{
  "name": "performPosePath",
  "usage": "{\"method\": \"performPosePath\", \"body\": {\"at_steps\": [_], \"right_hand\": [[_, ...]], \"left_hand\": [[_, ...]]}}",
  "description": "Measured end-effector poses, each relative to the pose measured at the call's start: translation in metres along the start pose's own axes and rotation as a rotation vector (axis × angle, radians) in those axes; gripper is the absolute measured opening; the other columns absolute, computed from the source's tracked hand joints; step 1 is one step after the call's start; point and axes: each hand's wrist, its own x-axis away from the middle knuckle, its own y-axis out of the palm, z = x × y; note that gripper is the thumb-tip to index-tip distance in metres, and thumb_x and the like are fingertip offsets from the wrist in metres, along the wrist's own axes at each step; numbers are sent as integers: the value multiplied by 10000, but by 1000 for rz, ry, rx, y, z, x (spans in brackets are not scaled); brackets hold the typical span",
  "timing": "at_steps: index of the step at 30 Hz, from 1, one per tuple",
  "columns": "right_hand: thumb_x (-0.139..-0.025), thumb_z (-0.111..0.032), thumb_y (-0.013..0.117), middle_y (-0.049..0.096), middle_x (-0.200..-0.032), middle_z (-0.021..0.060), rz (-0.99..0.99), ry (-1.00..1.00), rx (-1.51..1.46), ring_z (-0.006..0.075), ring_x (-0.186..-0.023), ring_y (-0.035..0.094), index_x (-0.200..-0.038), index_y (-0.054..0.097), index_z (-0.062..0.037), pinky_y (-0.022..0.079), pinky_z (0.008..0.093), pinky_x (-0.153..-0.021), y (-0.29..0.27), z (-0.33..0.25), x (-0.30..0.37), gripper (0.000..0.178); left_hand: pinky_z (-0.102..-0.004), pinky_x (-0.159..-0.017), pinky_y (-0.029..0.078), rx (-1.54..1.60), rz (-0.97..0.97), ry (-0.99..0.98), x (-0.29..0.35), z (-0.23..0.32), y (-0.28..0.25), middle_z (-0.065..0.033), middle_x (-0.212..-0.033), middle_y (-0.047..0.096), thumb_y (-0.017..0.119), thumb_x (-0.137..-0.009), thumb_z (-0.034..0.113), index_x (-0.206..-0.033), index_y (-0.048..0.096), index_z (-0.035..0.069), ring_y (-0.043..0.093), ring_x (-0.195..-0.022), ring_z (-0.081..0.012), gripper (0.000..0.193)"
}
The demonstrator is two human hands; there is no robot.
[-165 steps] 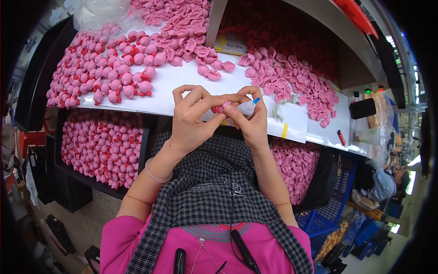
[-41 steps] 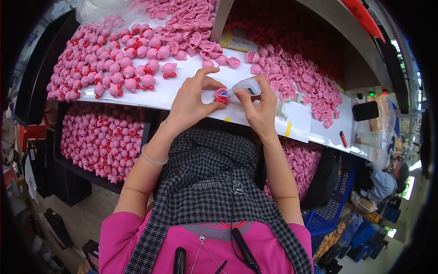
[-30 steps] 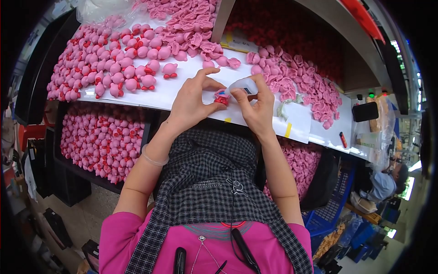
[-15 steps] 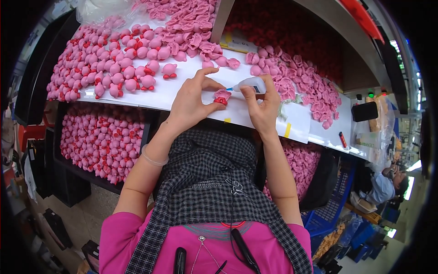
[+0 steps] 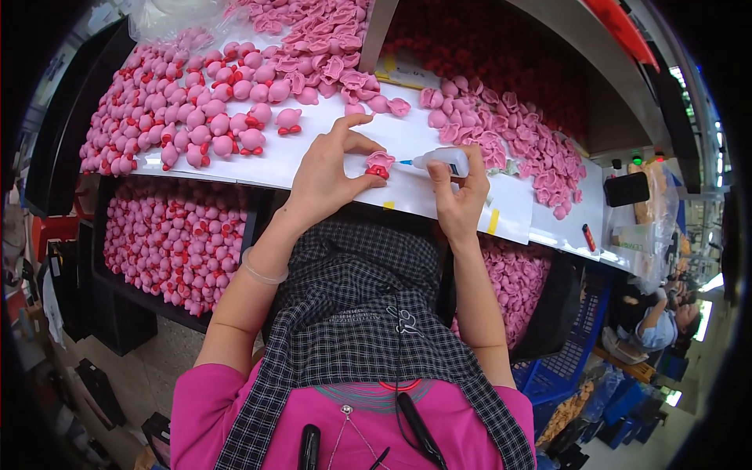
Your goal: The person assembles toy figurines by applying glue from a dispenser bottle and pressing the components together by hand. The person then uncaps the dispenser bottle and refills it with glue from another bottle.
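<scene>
Between the thumb and fingers of my left hand (image 5: 330, 168) is a small pink figure half (image 5: 381, 159), hollow side showing, with red feet at its near end. My right hand (image 5: 460, 196) grips a small white glue bottle (image 5: 448, 161) lying nearly level, its blue needle tip (image 5: 406, 162) pointing left. The tip is a short way right of the figure half and looks apart from it. Both hands are over the white tabletop (image 5: 419, 202).
Joined pink figures with red feet (image 5: 219, 124) crowd the left of the table. Loose pink shells lie behind and in a heap (image 5: 540, 157) on the right. Bins of pink parts (image 5: 176, 251) stand below the edge. A red lighter-like object (image 5: 588, 238) lies far right.
My right hand has drawn the glue bottle a little to the right, so its tip has moved off the figure half. My left hand has stayed nearly still.
</scene>
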Motion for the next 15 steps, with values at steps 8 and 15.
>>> {"method": "performPosePath", "body": {"at_steps": [8, 15], "right_hand": [[-904, -168, 751, 696, -828, 54, -50, 53, -22, 81, -696, 620, -930, 554, -21, 468, 204, -559, 3, -2, 6, 247], [-906, -103, 702, 682, -1006, 112, -142, 212, -62, 120, -878, 667, -978, 499, -43, 485, 187, -523, 16, 5, -46, 224]], "left_hand": [[-337, -983, 475, -22, 6, 9, 1, 0, -1, -75, -1052, 733, 874, -692, 87, -1351, 431, 35, 683, -1054, -224, 796], [-349, -982, 456, -51, 59, 0, 2, -2, 1, -81, -1063, 733, 863, -709, 108, -1359, 439, 57, 669, -1061, -244, 778]]}}
